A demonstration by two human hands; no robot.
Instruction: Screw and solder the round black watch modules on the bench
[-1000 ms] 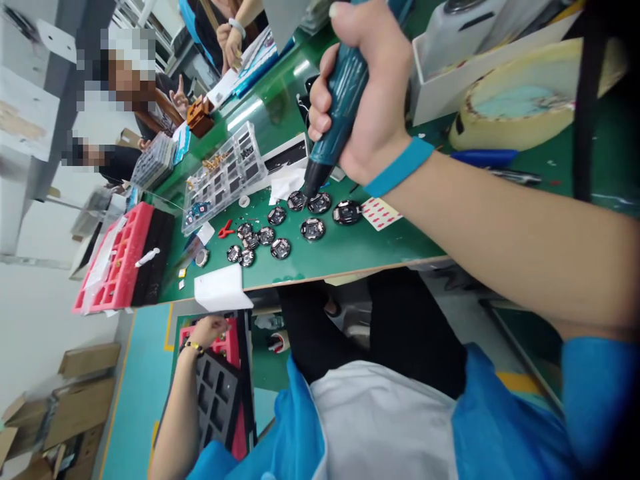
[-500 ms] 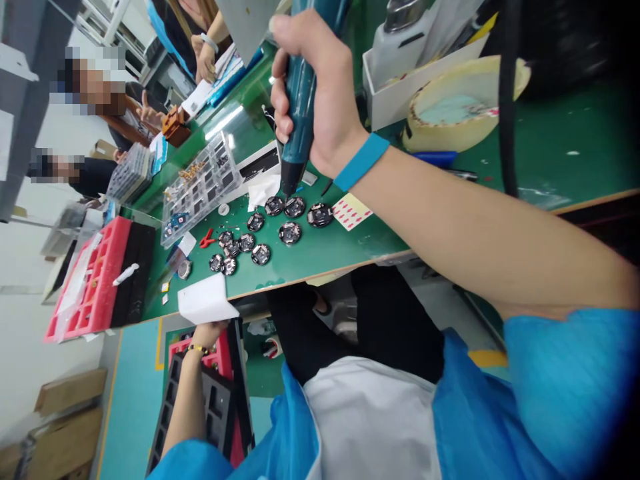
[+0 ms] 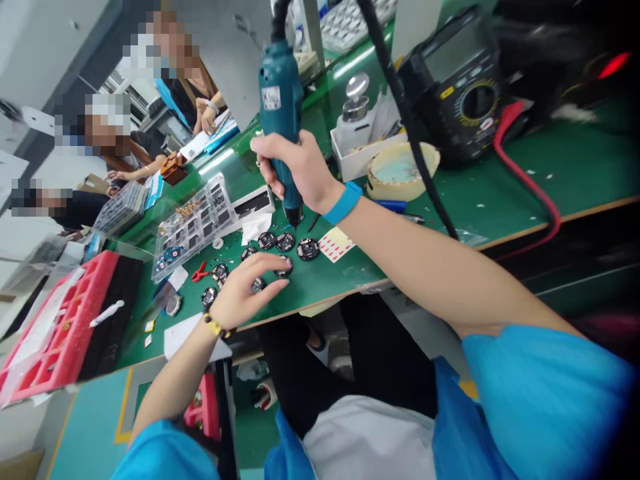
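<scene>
Teal electric screwdriver (image 3: 279,100) stands nearly upright in the right hand (image 3: 297,170), its long axis tilted slightly, its black cord rising out of the top and its bit end pointing down just above a round black circuit disc (image 3: 285,241) in the upper row; whether the bit touches cannot be told. The right hand is closed firmly around the grip, while the left hand (image 3: 245,293) lies open with its fingers spread, the fingertips over or beside the lower discs, and it is the nearer hand to most of them. Eight discs can be counted on the green tabletop (image 3: 325,283), two partly covered by the left hand's fingers, so others may be hidden. Around them lie one clear compartment box (image 3: 193,220), one small red clip (image 3: 200,271), one sheet of red-marked stickers (image 3: 335,244) and one white wipe (image 3: 255,228). Farther right sits one black and yellow multimeter (image 3: 455,87) with a red lead (image 3: 530,173)
</scene>
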